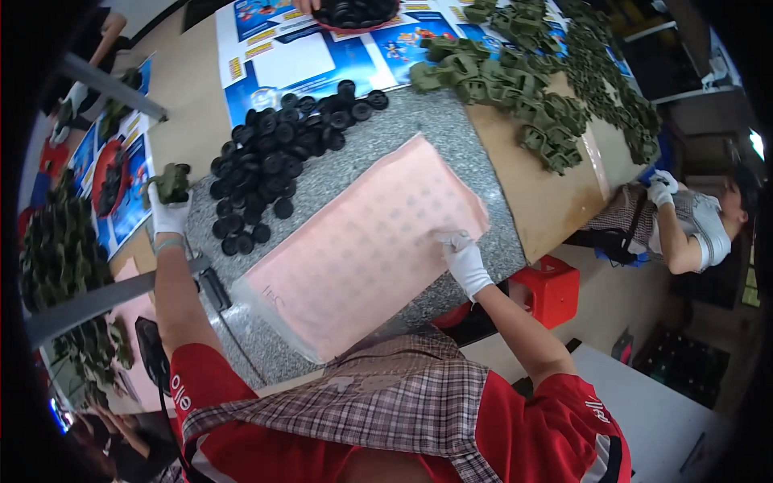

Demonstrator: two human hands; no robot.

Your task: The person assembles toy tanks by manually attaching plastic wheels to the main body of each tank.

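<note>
My left hand (170, 216), in a white glove, is closed around an olive-green plastic toy vehicle part (171, 183) at the left edge of the table. A dark round piece shows at that part's right end. My right hand (465, 262), also gloved, is at the right part of a pink cloth sheet (338, 282); its fingers are loosely bent and apart, with nothing visible in them. Faint rows of grey dots mark the sheet. Beyond it lies a heap of small black wheels (270, 149), close to my left hand.
Olive-green plastic parts (515, 88) are piled at the far right on cardboard. A red bowl (354, 22) of black pieces stands at the back, with another person's fingers at it. A grey metal bar (97, 302) crosses at left. A red stool (551, 290) and a gloved person are to the right.
</note>
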